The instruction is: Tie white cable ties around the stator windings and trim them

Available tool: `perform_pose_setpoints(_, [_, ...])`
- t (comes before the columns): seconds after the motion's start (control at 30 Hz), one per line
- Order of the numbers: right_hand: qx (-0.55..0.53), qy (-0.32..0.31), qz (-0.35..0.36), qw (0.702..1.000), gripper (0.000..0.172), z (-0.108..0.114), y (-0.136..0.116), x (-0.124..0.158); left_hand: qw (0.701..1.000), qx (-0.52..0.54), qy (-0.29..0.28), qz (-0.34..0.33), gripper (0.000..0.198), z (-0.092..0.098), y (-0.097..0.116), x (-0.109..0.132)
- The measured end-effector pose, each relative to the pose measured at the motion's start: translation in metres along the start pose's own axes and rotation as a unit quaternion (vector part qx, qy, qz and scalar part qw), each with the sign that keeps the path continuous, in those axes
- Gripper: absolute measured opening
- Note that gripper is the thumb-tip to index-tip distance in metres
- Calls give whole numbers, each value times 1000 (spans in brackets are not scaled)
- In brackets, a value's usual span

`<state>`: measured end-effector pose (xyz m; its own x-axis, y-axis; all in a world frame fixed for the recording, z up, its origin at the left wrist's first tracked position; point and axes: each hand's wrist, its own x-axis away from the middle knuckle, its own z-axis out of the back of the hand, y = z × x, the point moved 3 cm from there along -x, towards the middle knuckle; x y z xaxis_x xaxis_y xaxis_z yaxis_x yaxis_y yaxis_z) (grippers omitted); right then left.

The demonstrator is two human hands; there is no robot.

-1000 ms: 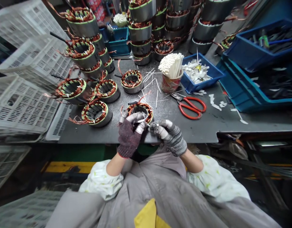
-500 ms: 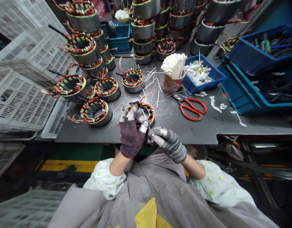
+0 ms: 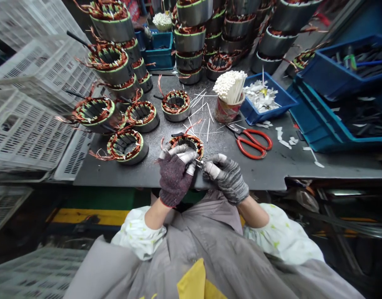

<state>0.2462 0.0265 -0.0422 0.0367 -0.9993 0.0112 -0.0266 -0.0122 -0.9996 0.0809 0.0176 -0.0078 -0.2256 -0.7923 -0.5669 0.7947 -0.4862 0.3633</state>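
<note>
At the table's near edge lies a motor stator (image 3: 195,142), a metal ring with copper windings, a black sleeve and loose wire ends. My left hand (image 3: 176,172), in a dark maroon glove with taped fingertips, is closed over its near rim and hides that part. My right hand (image 3: 226,176), in a grey glove with taped fingers, is pinched just right of the rim. Between its fingertips and my left thumb shows the end of a thin white stick (image 3: 199,162); the rest is hidden by the fingers.
More stators (image 3: 127,146) stand at left, with tall stacks (image 3: 191,45) behind. Loose white sticks (image 3: 208,128) lie near a cup (image 3: 226,111) full of them. Red-handled scissors (image 3: 253,143), a blue bin (image 3: 268,114) of white scraps and teal bins (image 3: 327,133) are at right.
My right hand has moved slightly up and right, closer to the stator's rim. My left fingers have flattened across the stator, and less of the white stick shows. The view has shifted slightly.
</note>
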Motion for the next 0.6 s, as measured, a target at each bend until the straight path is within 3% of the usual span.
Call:
perform_pose_setpoints(0.13, [100,2,53,994,15,1,-1,-6,999,6,-9,-32,20,2,1,2])
perform_pose_setpoints(0.33, [116,31,96,988,15,5,-3,-4,999,9,-4,-43,19,3,0,2])
perform_pose_setpoints(0.6, [235,-20,188,953,20,6,4,-11,998,18,-15,-57,21,4,-1,3])
